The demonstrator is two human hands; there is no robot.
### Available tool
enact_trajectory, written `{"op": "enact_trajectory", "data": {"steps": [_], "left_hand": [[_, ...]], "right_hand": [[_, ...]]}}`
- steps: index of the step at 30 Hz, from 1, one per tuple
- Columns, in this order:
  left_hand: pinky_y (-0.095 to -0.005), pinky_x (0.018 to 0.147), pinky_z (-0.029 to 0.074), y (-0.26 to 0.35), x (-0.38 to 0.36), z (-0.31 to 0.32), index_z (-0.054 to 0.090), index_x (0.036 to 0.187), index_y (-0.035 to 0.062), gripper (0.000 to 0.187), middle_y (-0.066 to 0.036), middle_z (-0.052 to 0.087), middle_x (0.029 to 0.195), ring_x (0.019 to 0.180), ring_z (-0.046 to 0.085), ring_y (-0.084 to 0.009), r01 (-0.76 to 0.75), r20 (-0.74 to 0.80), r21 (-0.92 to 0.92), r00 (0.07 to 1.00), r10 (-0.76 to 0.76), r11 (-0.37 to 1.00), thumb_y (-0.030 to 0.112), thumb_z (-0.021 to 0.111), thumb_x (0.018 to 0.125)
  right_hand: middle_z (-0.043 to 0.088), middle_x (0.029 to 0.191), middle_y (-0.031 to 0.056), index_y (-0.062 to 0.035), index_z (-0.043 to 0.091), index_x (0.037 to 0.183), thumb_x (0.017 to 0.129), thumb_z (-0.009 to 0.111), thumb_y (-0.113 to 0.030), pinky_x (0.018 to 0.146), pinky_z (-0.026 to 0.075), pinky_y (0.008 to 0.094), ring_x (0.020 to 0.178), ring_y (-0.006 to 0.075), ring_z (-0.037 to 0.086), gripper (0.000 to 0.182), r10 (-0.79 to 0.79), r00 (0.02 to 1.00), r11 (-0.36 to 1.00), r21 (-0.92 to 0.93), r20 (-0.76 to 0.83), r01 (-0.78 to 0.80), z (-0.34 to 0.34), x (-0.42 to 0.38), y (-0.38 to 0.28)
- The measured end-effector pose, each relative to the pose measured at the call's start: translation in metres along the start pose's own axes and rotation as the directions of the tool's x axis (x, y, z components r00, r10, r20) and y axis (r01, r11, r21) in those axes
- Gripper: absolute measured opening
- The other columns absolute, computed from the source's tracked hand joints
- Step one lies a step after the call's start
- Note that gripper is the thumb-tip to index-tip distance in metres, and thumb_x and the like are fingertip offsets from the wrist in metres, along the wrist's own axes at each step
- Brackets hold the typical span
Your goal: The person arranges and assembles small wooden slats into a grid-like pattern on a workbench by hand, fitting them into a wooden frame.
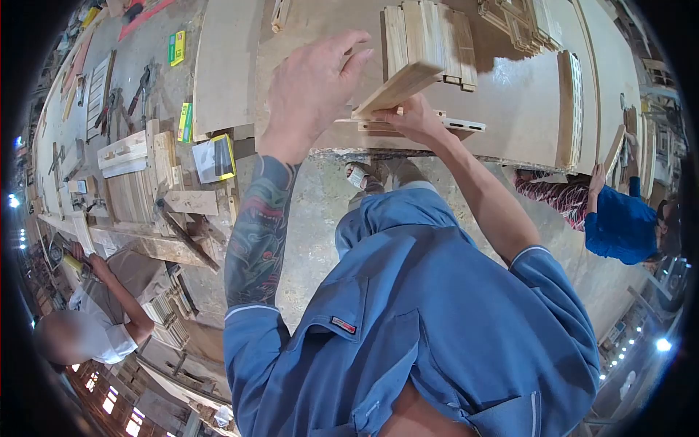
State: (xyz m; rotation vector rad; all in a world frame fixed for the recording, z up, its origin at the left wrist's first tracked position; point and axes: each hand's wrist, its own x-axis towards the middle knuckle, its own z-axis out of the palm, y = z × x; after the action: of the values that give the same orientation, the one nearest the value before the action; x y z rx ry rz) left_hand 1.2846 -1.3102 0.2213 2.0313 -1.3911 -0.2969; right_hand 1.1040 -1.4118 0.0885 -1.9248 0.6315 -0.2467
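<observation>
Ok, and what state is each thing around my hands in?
Left hand: open, empty.
Right hand: closed on the wooden board.
Wooden board: held, exact tilt unclear.
Wooden slats: grouped side by side on the table.
Slotted strip: lying by the table's near edge.

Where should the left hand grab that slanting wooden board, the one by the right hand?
Probably around the middle of the board, coming from the left and pinching its two long edges. It's flat and narrow, and its left side is clear, facing the open left hand. The right hand is at its lower part, so gripping higher should keep the hands apart.
</observation>
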Motion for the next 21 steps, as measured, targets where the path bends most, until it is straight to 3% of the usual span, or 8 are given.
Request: {"op": "enact_trajectory", "data": {"steps": [2, 4, 8, 13, 15, 17, 19, 21], "left_hand": [[-0.0346, 0.072, 0.054, 0.000, -0.001, 0.000, 0.070, 0.117, 0.0160, 0.030, -0.008, 0.073, 0.096, 0.083, 0.071, -0.0227, 0.001, 0.005, 0.005, 1.000, -0.001, 1.000, 0.036, 0.063, 0.095], [-0.0345, 0.072, 0.054, 0.000, -0.001, 0.000, 0.070, 0.117, 0.0160, 0.030, -0.008, 0.073, 0.097, 0.082, 0.071, -0.0226, 0.002, 0.008, 0.009, 1.000, -0.002, 1.000, 0.035, 0.063, 0.095], [-0.0346, 0.072, 0.054, 0.003, 0.000, -0.003, 0.070, 0.117, 0.0146, 0.029, -0.010, 0.073, 0.097, 0.081, 0.071, -0.0236, -0.004, -0.012, 0.031, 1.000, 0.005, 0.999, 0.032, 0.064, 0.095], [-0.0434, 0.073, 0.053, 0.007, 0.002, -0.005, 0.070, 0.110, 0.0146, 0.030, -0.010, 0.071, 0.101, 0.088, 0.068, -0.0344, 0.039, -0.003, -0.010, 0.999, -0.039, 0.999, 0.038, 0.062, 0.094], [-0.0409, 0.072, 0.054, 0.009, 0.002, -0.007, 0.070, 0.110, 0.0133, 0.031, -0.011, 0.071, 0.102, 0.087, 0.068, -0.0337, 0.069, 0.012, 0.023, 0.998, -0.069, 0.997, 0.039, 0.064, 0.094], [-0.0403, 0.072, 0.054, 0.007, 0.003, -0.005, 0.070, 0.111, 0.0129, 0.031, -0.011, 0.072, 0.102, 0.087, 0.069, -0.0331, 0.060, 0.003, 0.027, 0.998, -0.060, 0.998, 0.039, 0.064, 0.094], [-0.0398, 0.072, 0.054, 0.009, 0.004, -0.004, 0.070, 0.112, 0.0124, 0.032, -0.011, 0.072, 0.101, 0.087, 0.069, -0.0324, 0.059, 0.003, 0.025, 0.998, -0.060, 0.998, 0.038, 0.064, 0.094], [-0.0392, 0.072, 0.054, 0.013, 0.004, -0.003, 0.069, 0.113, 0.0115, 0.032, -0.011, 0.072, 0.100, 0.086, 0.070, -0.0311, 0.084, 0.004, 0.080, 0.996, -0.085, 0.993, 0.037, 0.066, 0.093]], "right_hand": [[0.073, 0.089, 0.0140, -0.0076, 0.075, 0.099, 0.082, 0.076, -0.021, 0.079, 0.052, 0.0427, 0.087, 0.0270, 0.070, 0.022, -0.053, 0.998, 0.997, -0.065, -0.016, 0.052, 0.003, -0.001, 0.001], [0.070, 0.081, 0.0118, -0.0097, 0.073, 0.090, 0.081, 0.076, -0.025, 0.077, 0.047, 0.0443, 0.080, 0.0286, 0.068, 0.018, -0.242, 0.970, 0.881, -0.422, -0.016, 0.213, 0.011, -0.001, 0.018], [0.068, 0.078, 0.0071, -0.0135, 0.066, 0.101, 0.083, 0.072, -0.021, 0.081, 0.042, 0.0445, 0.077, 0.0289, 0.067, 0.020, -0.298, 0.954, 0.839, -0.483, -0.025, 0.250, 0.029, -0.005, 0.014], [0.070, 0.082, 0.0089, -0.0140, 0.064, 0.108, 0.083, 0.072, -0.021, 0.084, 0.043, 0.0482, 0.081, 0.0310, 0.067, 0.027, -0.250, 0.968, 0.856, -0.462, 0.022, 0.232, 0.019, -0.005, 0.018], [0.071, 0.085, 0.0137, -0.0127, 0.062, 0.118, 0.083, 0.071, -0.021, 0.096, 0.041, 0.0524, 0.084, 0.0327, 0.068, 0.037, -0.249, 0.949, 0.896, -0.325, 0.194, 0.302, 0.006, -0.001, 0.032], [0.069, 0.109, 0.0186, -0.0117, 0.055, 0.135, 0.084, 0.069, -0.021, 0.106, 0.037, 0.0551, 0.105, 0.0361, 0.064, 0.054, -0.035, 0.917, 0.961, -0.239, 0.397, 0.141, -0.017, 0.026, 0.038], [0.053, 0.136, 0.0236, -0.0114, 0.047, 0.143, 0.086, 0.064, -0.018, 0.109, 0.036, 0.0569, 0.127, 0.0444, 0.050, 0.061, -0.131, 0.960, 0.748, -0.660, -0.245, -0.066, -0.017, 0.050, 0.053], [0.044, 0.143, 0.0253, -0.0113, 0.044, 0.145, 0.087, 0.061, -0.016, 0.110, 0.035, 0.0575, 0.133, 0.0483, 0.041, 0.061, -0.157, 0.970, 0.682, -0.731, -0.188, -0.032, 0.023, 0.072, 0.093]]}}
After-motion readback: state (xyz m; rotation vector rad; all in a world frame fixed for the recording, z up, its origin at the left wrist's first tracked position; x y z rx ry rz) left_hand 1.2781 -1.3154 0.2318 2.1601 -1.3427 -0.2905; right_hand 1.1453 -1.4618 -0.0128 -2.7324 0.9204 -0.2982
